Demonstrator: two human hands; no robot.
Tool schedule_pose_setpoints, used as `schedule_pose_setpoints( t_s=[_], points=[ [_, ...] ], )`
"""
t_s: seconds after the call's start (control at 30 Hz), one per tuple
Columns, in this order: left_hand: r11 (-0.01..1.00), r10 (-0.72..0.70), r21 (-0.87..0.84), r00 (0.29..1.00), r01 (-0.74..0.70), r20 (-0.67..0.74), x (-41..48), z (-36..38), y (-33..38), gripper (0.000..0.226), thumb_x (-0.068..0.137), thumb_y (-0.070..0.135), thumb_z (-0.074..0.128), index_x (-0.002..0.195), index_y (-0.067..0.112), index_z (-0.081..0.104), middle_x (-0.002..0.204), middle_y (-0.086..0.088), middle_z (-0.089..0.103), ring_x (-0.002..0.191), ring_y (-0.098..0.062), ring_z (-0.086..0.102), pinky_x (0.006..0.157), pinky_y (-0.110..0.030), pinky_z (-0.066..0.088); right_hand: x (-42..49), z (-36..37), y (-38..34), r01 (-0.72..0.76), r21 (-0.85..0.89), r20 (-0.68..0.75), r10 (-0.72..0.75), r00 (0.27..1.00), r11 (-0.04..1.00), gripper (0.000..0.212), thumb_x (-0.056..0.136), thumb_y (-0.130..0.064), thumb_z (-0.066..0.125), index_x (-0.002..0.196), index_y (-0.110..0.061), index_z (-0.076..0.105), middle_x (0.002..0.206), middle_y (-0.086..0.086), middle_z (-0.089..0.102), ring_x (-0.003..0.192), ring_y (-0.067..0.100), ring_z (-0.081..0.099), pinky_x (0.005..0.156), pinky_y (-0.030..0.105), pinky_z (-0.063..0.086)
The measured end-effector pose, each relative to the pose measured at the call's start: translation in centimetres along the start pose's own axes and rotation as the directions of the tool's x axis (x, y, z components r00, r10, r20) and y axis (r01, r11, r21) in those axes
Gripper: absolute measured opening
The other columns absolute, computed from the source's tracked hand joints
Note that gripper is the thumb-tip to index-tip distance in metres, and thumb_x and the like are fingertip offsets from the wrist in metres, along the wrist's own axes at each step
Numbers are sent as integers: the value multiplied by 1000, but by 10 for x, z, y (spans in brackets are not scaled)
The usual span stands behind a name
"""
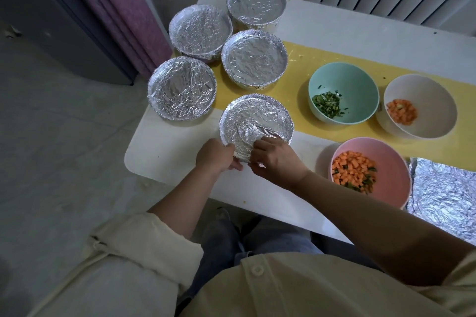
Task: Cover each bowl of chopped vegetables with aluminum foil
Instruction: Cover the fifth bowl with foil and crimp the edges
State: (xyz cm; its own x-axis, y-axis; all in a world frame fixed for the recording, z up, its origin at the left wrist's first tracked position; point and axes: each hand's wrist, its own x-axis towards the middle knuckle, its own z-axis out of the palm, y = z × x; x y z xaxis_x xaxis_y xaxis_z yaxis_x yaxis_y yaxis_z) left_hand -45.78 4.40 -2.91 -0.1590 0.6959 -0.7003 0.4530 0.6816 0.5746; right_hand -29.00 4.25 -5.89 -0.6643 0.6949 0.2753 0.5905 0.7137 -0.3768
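Pinching foil (257,116) near table edge (177,176)

White table (159,152), yellow runner (304,64), foil-covered bowls (254,58), three uncovered bowls (343,80), foil sheet (445,193)

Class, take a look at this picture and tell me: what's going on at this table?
A person is wrapping foil over the front bowl: the left hand grips its near rim and the right hand pinches the foil edge beside it. Four covered bowls stand behind it. The teal bowl, white bowl and pink bowl of chopped vegetables are uncovered, with a spare foil sheet beside the pink one.
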Motion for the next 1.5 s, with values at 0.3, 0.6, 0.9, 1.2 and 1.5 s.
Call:
schedule_pose_setpoints(
  t_s=[0.3, 0.6, 0.9, 1.2, 1.5],
  points=[
    [998, -55, -20, 998, 54, -17, -5, 3, -1, 47, 94, 37, 46, 80, 0, 70, 62, -7, 73, 62, -22, 72, 60, -29, 50, 9, 2, -6, 25, -19, 1, -25, 1000, 1000, 25, 72, 1, 67, 57, -9, 50, 63, 8, 52, 58, 27, 50, 53, 32, 36],
    [1000, -19, -16, 997, 18, -70, -8, 14, 0, 34, 91, 21, 46, 73, 4, 70, 54, -2, 70, 70, -20, 72, 83, -35, 57, 13, 1, -7, 7, 15, 4, -7, 1000, 1000, 30, 87, -18, 47, 59, -9, 53, 63, 8, 51, 57, 28, 51, 50, 31, 38],
    [999, -31, -13, 999, 31, -41, -6, 5, 6, 29, 85, 22, 49, 80, 3, 71, 56, -4, 71, 73, -17, 73, 87, -40, 57, 8, -5, 1, -24, 36, 14, 24, 1000, 999, 25, 87, -30, 63, 81, -7, 66, 77, 9, 58, 70, 28, 56, 60, 35, 47],
    [1000, -27, -8, 997, 27, -70, 1, 3, 1, 31, 89, 23, 49, 78, 3, 71, 58, -2, 72, 73, -17, 73, 84, -39, 58, 4, -2, 4, 24, -27, 23, -23, 999, 999, 21, 78, -8, 73, 63, -7, 58, 65, 8, 55, 60, 29, 54, 52, 32, 44],
    [928, -187, -323, 982, 187, 32, -14, 15, 7, 24, 95, 6, 51, 106, -11, 61, 77, -21, 67, 42, -16, 63, 32, -14, 40, 11, 1, -3, 47, -50, -2, -47, 999, 998, 25, 84, -15, 51, 60, -9, 55, 63, 7, 53, 57, 27, 51, 52, 32, 39]
  ],
)
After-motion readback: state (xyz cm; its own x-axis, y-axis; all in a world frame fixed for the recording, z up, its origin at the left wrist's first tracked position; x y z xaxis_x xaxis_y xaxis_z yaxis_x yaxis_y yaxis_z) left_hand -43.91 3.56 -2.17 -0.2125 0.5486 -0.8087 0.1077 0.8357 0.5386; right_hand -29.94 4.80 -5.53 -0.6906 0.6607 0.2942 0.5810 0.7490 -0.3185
